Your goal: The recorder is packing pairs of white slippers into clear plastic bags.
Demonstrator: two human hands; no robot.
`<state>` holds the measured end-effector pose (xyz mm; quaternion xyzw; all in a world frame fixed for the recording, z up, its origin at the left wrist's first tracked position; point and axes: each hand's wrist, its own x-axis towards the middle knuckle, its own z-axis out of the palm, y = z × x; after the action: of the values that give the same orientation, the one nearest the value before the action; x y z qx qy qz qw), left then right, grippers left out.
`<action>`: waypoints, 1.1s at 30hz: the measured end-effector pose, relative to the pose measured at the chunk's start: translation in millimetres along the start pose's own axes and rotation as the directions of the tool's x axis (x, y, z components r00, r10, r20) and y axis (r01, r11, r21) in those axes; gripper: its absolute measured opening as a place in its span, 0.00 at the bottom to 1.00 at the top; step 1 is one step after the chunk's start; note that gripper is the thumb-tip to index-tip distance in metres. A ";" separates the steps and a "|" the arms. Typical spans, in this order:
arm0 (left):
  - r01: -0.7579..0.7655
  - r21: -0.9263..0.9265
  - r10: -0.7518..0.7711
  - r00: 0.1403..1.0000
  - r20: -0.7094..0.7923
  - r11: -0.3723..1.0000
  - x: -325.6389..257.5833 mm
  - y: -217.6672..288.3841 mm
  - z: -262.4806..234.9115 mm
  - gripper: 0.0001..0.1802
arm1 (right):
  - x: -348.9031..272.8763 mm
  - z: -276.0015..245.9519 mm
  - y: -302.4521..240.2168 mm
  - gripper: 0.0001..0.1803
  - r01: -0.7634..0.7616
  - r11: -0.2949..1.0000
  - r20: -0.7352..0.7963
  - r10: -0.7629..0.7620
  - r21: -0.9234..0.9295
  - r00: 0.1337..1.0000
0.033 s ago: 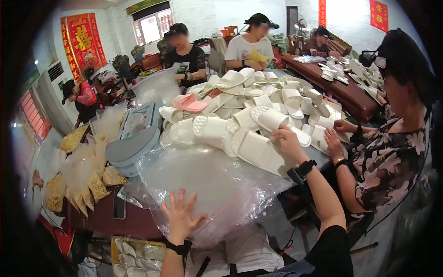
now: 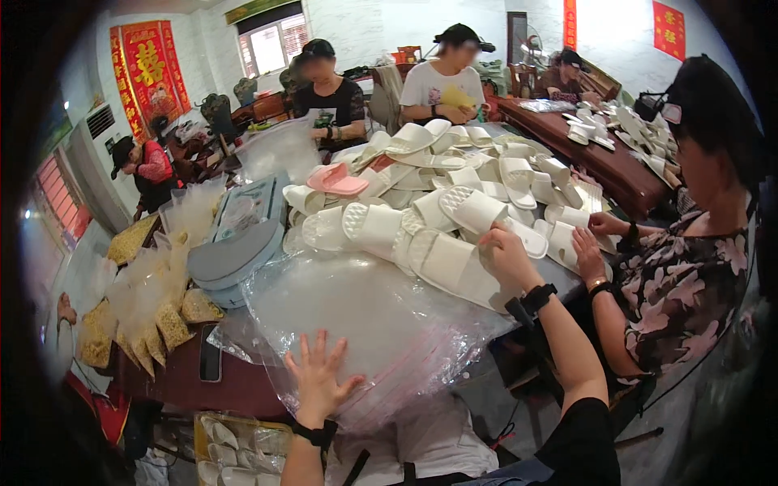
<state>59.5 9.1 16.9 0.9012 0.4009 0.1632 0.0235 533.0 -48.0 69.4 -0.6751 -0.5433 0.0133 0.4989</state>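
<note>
My left hand (image 2: pixel 318 381) lies flat with its fingers spread on a stack of clear plastic bags (image 2: pixel 381 316) at the table's near edge. My right hand (image 2: pixel 506 255), with a black watch on the wrist, reaches into a heap of white slippers (image 2: pixel 421 194). Its fingers curl on one white slipper (image 2: pixel 454 263) at the near side of the heap. A single pink slipper (image 2: pixel 336 181) lies at the heap's far left.
A person in a flowered top (image 2: pixel 681 283) sits at my right with both hands on the slippers. Two more people sit across the table. Grey-blue slippers (image 2: pixel 235 255), small filled bags (image 2: pixel 154 312) and a black phone (image 2: pixel 211 354) lie at the left.
</note>
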 end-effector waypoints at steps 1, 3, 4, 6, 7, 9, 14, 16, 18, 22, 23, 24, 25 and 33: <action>-0.004 0.003 0.004 1.000 -0.003 1.000 -1.1 -0.8 0.3 0.46 | -4.2 1.2 -11.0 0.15 0.011 1.000 0.017 -0.011 0.005 1.000; 0.019 -0.004 -0.019 1.000 -0.014 1.000 -2.4 -1.7 1.3 0.46 | -13.7 0.4 -29.8 0.13 -0.069 0.997 -0.018 0.069 0.034 0.997; -0.013 0.010 0.013 0.999 -0.032 1.000 -1.5 -2.3 2.5 0.46 | -16.2 -1.4 -12.7 0.13 0.051 0.997 0.000 -0.051 0.065 0.999; -0.008 0.010 0.009 0.998 -0.056 1.000 0.6 -4.3 6.4 0.47 | -33.1 -2.3 2.6 0.13 0.235 0.967 0.088 -0.228 -0.093 0.970; -0.039 0.053 0.043 0.997 -0.070 0.998 1.7 -4.7 9.4 0.47 | -36.6 -4.0 5.7 0.14 0.403 0.885 0.170 -0.371 -0.235 0.913; -0.026 0.088 0.034 0.995 -0.090 0.996 3.8 -9.4 13.1 0.47 | -27.0 5.2 -20.7 0.16 0.370 0.904 0.379 -0.273 -0.213 0.884; -0.039 0.024 0.040 0.999 -0.033 0.999 4.9 -13.2 9.7 0.49 | -20.5 31.5 -30.6 0.11 0.290 0.892 0.324 -0.175 -0.347 0.930; -0.068 -0.069 0.063 0.996 -0.066 0.995 8.5 -15.6 5.4 0.47 | -17.5 31.0 -24.3 0.10 0.246 0.918 0.249 -0.171 -0.311 0.953; -0.129 -0.158 0.115 0.989 -0.095 0.979 7.3 -19.5 4.1 0.44 | -22.0 31.4 -35.9 0.11 0.231 0.950 0.182 -0.194 -0.212 0.964; -0.099 -0.356 0.084 0.995 -0.057 0.929 6.5 -34.0 2.3 0.32 | -37.3 2.5 -42.7 0.11 0.180 0.981 0.035 -0.178 -0.077 0.983; -0.082 -0.361 0.072 0.997 -0.042 0.929 3.3 -34.3 4.3 0.26 | -45.2 -5.1 -46.6 0.10 0.103 0.995 -0.011 -0.103 0.016 0.995; -0.086 -0.370 0.076 0.996 -0.044 0.925 3.3 -30.3 1.6 0.26 | -50.0 -19.7 -52.1 0.10 -0.082 0.967 0.054 0.071 0.242 0.996; -0.063 -0.278 0.055 0.998 -0.036 0.959 1.5 -27.5 -1.7 0.20 | -62.6 -34.4 -59.7 0.11 -0.106 0.951 0.046 0.097 0.289 0.994; -0.041 -0.392 -0.047 0.976 -0.212 0.919 3.8 -1.0 -22.5 0.06 | -162.3 -66.9 -122.0 0.17 -0.118 0.948 0.058 0.105 0.294 0.993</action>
<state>54.1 10.6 39.0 0.8541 0.3615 0.3380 0.1603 416.2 -224.1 101.9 -0.6218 -0.5063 0.1371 0.5816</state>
